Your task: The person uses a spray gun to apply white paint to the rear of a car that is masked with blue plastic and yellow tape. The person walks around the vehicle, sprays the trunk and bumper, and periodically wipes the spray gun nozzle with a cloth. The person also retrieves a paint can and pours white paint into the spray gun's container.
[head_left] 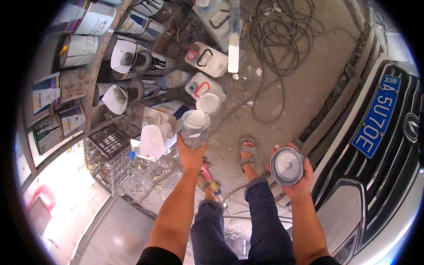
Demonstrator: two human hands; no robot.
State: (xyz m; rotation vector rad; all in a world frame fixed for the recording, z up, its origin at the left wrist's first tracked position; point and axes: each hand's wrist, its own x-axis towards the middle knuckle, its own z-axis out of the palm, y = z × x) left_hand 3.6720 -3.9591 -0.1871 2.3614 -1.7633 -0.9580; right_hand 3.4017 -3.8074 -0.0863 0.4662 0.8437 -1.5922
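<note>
My left hand (191, 155) is closed around a smeared, translucent cup (195, 131) with a whitish rim. A red and yellow spray gun (207, 171) shows just beneath that hand; whether it joins the cup is hidden by my wrist. Off to the right, my right hand (304, 180) grips a round grey lid (287, 166) by its edge, its pale inside with a small central nub facing up. A white tub (207, 104) stands just beyond the cup. To the cup's left is a metal can with a white paper cone (153, 140) in front of it.
Shelves of paint cans (81, 51) line the left, above a black plastic crate (110, 154). Plastic jugs (207, 59) stand ahead, near a white upright strip (233, 53). A coiled hose (282, 39) lies on the floor. A car front (388, 119) is close on the right.
</note>
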